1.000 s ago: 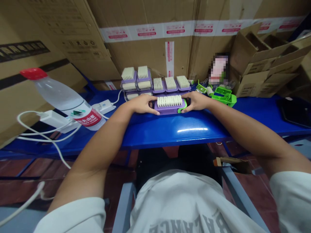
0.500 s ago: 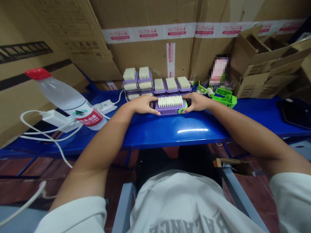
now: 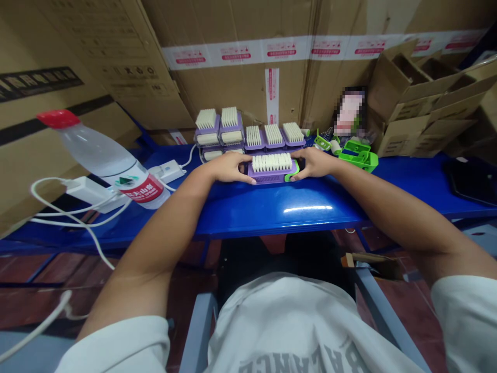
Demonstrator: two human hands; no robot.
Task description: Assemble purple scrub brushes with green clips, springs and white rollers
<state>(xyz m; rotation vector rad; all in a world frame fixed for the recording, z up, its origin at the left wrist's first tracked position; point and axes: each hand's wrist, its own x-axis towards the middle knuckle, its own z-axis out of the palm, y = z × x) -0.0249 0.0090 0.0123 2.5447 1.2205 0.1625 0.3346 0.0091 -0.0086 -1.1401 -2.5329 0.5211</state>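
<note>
A purple brush head with white bristles facing up (image 3: 272, 163) rests on the blue table, long side toward me. At its left end, my left hand (image 3: 232, 168) is closed on it, thumb along the front edge. My right hand (image 3: 313, 165) grips the opposite end, where a bright green part (image 3: 294, 171) shows on the corner. The fingers behind the brush head are partly hidden. Just beyond stand several similar purple brush heads (image 3: 274, 135), bristles up. To their left are two more stacks of white-bristled purple pieces (image 3: 229, 124).
Loose green plastic parts (image 3: 357, 155) lie right of my hands. Behind them stand a phone-like blurred device (image 3: 350, 114) and cardboard boxes (image 3: 415, 114). A red-capped water bottle (image 3: 112, 160) and white adapters (image 3: 91, 192) with cables occupy the left of the blue table (image 3: 264, 212).
</note>
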